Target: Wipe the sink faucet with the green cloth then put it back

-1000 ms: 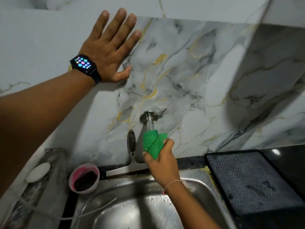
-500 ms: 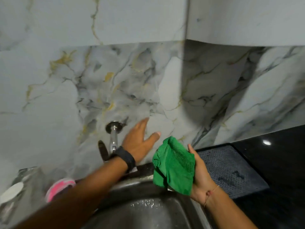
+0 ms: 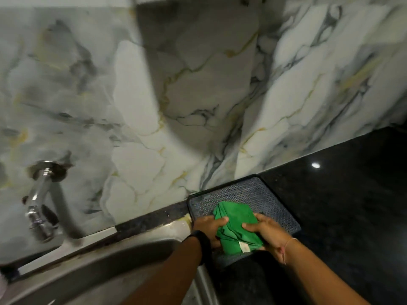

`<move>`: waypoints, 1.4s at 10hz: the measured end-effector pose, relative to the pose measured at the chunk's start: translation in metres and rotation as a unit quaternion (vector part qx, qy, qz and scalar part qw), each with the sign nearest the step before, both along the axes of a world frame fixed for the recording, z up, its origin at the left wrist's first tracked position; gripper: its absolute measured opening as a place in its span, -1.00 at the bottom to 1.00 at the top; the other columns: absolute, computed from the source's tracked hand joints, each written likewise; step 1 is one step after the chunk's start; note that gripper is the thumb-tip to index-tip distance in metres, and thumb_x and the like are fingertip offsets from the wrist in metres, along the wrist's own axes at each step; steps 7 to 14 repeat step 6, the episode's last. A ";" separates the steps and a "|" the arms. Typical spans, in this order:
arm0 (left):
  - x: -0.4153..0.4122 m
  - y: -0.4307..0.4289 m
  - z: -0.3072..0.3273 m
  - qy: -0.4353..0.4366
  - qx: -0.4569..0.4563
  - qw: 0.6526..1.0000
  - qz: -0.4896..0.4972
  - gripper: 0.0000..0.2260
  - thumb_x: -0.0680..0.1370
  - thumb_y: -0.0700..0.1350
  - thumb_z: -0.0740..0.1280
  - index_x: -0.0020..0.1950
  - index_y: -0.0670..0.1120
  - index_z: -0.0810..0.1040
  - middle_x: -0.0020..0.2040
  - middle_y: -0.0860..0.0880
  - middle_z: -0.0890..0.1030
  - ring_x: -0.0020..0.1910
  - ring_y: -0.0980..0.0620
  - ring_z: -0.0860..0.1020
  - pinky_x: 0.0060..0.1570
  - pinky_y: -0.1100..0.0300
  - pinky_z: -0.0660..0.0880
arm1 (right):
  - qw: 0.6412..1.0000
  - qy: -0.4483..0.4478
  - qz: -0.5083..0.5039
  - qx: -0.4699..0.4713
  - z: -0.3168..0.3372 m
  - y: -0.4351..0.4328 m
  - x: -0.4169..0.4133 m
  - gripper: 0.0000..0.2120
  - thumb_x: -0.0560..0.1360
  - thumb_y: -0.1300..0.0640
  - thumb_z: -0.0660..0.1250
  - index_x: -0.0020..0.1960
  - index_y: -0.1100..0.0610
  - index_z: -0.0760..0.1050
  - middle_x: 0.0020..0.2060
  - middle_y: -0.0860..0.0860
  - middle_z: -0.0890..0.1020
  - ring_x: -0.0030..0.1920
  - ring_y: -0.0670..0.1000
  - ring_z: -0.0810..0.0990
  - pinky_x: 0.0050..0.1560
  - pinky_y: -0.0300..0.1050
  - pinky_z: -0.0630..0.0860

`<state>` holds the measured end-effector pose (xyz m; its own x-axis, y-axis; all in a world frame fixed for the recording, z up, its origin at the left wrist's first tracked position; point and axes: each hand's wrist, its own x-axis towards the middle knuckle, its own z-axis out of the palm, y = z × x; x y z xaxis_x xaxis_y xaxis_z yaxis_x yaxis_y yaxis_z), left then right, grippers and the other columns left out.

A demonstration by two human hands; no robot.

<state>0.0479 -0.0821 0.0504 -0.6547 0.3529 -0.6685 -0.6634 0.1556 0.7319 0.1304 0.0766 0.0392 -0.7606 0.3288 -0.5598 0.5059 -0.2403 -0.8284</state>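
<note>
The green cloth (image 3: 236, 225) lies bunched on a dark textured mat (image 3: 275, 202), gripped from both sides by the left hand (image 3: 209, 227) and right hand (image 3: 267, 233). The chrome faucet (image 3: 40, 199) juts from the wall, well left of them.

Left hand (image 3: 209, 225) and right hand (image 3: 267, 234) grip the green cloth (image 3: 236, 225) over the dark mat (image 3: 273, 203).

Home kitchen, steel sink (image 3: 123, 258), wall faucet (image 3: 41, 199), marble backsplash (image 3: 198, 95)
</note>
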 end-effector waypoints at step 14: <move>-0.062 0.103 -0.111 0.315 -0.344 0.880 -0.094 -0.52 0.48 0.09 0.51 0.26 -0.10 0.47 0.20 -0.15 0.63 0.19 -0.19 0.60 0.18 -0.03 0.59 | 0.859 -0.110 0.032 0.500 -0.099 0.068 -0.078 -0.49 0.46 -0.13 0.43 0.30 0.14 0.51 0.19 0.24 0.59 0.20 0.26 0.57 0.17 0.08 0.55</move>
